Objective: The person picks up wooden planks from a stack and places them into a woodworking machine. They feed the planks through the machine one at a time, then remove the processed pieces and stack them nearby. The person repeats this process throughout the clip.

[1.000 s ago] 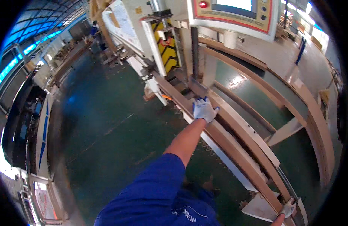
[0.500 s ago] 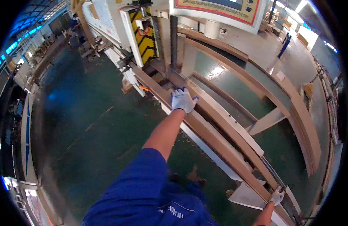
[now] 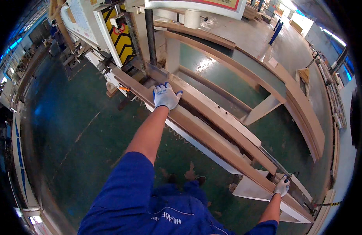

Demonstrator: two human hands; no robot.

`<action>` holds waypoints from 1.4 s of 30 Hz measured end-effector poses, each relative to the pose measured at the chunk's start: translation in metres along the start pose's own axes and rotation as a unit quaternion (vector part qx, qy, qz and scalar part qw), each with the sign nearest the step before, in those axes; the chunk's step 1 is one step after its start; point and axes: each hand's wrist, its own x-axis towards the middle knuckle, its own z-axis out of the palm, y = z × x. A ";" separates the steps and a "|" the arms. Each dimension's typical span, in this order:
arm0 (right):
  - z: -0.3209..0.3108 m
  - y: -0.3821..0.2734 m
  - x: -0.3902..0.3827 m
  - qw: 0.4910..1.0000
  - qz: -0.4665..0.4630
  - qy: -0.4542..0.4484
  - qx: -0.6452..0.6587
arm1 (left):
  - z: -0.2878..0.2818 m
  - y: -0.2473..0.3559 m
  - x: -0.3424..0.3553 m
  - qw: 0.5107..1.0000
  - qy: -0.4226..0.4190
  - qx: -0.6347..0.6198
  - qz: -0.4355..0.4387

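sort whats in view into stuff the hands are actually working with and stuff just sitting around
In hand:
- left hand, flat on the long wooden board
- right hand, at the board's near end
- machine the board runs toward

Lying about:
- curved wooden frame
- white roll
- green floor

A woodworking factory: big machine (image 3: 122, 35), long timber beams (image 3: 235, 70).

Left arm stretched straight toward 12 o'clock, bare forearm, blue sleeve, gloved left hand (image 3: 165, 96) pressed flat, fingers spread. Right hand (image 3: 282, 187), gloved, reaches toward 4 o'clock, fingers curled downward.
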 end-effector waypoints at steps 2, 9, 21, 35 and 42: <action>0.001 -0.003 -0.001 1.000 0.005 0.007 -0.014 | -0.002 0.001 0.000 1.000 -0.013 0.006 -0.002; -0.001 -0.002 0.000 1.000 0.009 -0.002 0.010 | -0.008 0.005 0.001 0.999 -0.038 0.008 -0.006; 0.004 0.005 0.003 1.000 -0.009 0.022 0.001 | -0.004 0.004 0.001 1.000 -0.024 0.015 0.001; 0.004 0.009 0.003 1.000 -0.002 0.020 -0.009 | -0.008 0.006 0.000 0.999 -0.038 0.005 0.007; 0.000 0.001 0.000 1.000 0.010 0.008 0.000 | -0.006 0.005 0.000 1.000 -0.028 0.007 0.001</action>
